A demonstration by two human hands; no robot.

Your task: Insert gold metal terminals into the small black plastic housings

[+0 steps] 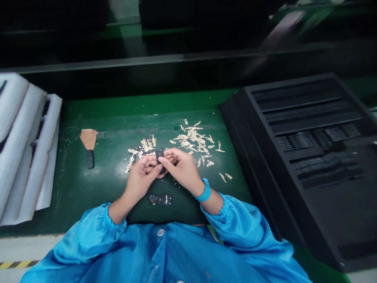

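Observation:
Both my hands meet over the green mat, fingers pinched on one small black plastic part point(159, 156). My left hand point(142, 175) grips its lower left side. My right hand point(180, 167), with a blue wristband, closes on it from the right. A second black part with metal contacts point(160, 200) lies flat on the mat just below my hands. Beyond my fingers, several small tan metal strips point(193, 140) lie scattered in two loose piles.
A large black moulded tray point(312, 157) with slotted rows fills the right side. White foam sheets point(23, 149) are stacked at the left. A tan cardboard scrap and a black part point(90, 158) lie left of centre. A dark conveyor rail point(118, 63) runs behind.

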